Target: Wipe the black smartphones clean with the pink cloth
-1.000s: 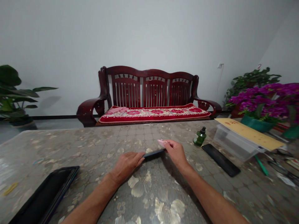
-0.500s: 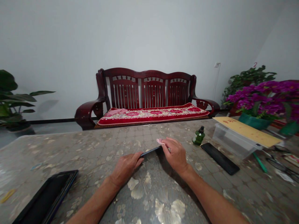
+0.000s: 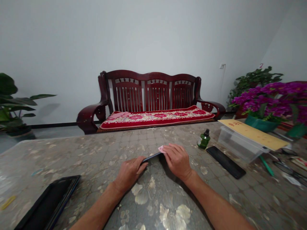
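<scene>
Between my hands a thin, dark, phone-like slab (image 3: pixel 153 157) is held tilted above the table, seen nearly edge-on, so its face is hidden. My left hand (image 3: pixel 130 172) grips its left end, thumb and fingers closed around it. At the other end, my right hand (image 3: pixel 177 161) pinches a small pink-and-white cloth (image 3: pixel 161 149) against the slab's edge. Fingers cover most of the cloth and the slab's right end. To the right of my right hand stand a small green bottle (image 3: pixel 203 140) with a black cap and, lying flat, a long black phone-like object (image 3: pixel 225 162).
The table (image 3: pixel 96 159) has a flower-patterned cover. At left lie an open black case (image 3: pixel 45 204) and a yellow band (image 3: pixel 8 202). A clear plastic box (image 3: pixel 242 145) under a yellow envelope (image 3: pixel 254 134), a green pen-like stick (image 3: pixel 266 166) and purple flowers (image 3: pixel 266 102) occupy the right. Behind stands a wooden bench (image 3: pixel 153 76).
My right hand and the cloth have shifted slightly left along the slab's edge, with the fingers now flatter over the cloth. My left hand keeps its hold almost unmoved.
</scene>
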`<act>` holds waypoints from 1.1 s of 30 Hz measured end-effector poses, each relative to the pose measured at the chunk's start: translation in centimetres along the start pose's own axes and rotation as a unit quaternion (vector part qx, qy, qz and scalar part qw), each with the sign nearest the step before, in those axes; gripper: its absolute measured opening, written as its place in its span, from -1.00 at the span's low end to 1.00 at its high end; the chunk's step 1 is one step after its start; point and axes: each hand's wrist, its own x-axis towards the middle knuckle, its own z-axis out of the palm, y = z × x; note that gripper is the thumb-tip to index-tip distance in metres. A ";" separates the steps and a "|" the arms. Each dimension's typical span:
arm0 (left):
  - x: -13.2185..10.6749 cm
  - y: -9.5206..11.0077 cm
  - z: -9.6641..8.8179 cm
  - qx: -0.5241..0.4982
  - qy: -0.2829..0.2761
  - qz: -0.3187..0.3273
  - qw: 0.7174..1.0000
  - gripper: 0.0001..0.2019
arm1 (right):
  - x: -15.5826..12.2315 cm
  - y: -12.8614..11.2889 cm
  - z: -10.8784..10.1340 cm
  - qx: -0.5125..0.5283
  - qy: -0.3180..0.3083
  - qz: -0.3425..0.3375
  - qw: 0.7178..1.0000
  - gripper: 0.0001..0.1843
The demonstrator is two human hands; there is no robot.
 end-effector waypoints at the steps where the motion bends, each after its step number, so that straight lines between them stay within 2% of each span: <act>1: 0.0 0.1 -0.1 0.002 -0.002 -0.001 1.000 -0.80 | -0.1 0.5 0.0 0.013 0.001 0.052 0.999 -0.74; 4: 0.0 0.5 -0.5 0.009 -0.018 -0.003 1.000 -0.81 | -0.2 1.4 0.4 0.099 -0.005 0.221 0.970 -0.70; 7: -0.1 1.1 -0.9 0.014 -0.038 -0.009 0.999 -0.81 | 0.0 1.3 1.2 0.234 0.015 0.336 0.912 -0.64; 11: 0.0 2.2 -1.4 0.033 -0.073 -0.033 0.996 -0.83 | 0.4 0.7 1.8 0.389 0.061 0.411 0.822 -0.58; 12: 0.2 2.6 -1.7 0.043 -0.088 -0.042 0.994 -0.83 | 0.6 0.5 1.7 0.410 0.066 0.420 0.807 -0.58; 14: 0.5 3.5 -2.2 0.065 -0.132 -0.062 0.987 -0.83 | 0.8 0.2 1.6 0.425 0.074 0.423 0.797 -0.58; 18: 1.3 5.4 -3.3 0.098 -0.211 -0.104 0.967 -0.81 | 1.2 -0.1 1.2 0.410 0.087 0.403 0.814 -0.59; 23: 1.6 6.4 -3.6 0.082 -0.236 -0.143 0.958 -0.76 | 1.5 -1.6 0.3 0.351 0.093 0.358 0.860 -0.61; 26: 1.5 6.1 -3.1 0.024 -0.200 -0.156 0.967 -0.66 | 1.5 -3.3 -0.8 0.333 0.073 0.272 0.900 -0.68; 30: 1.3 4.8 -1.5 -0.107 -0.092 -0.137 0.980 -0.39 | 1.6 -5.5 -2.2 0.295 0.069 0.098 0.948 -0.72; 33: 0.8 3.6 -0.2 -0.171 -0.019 -0.125 0.977 -0.46 | 1.7 -6.1 -2.9 0.260 0.067 -0.015 0.963 -0.65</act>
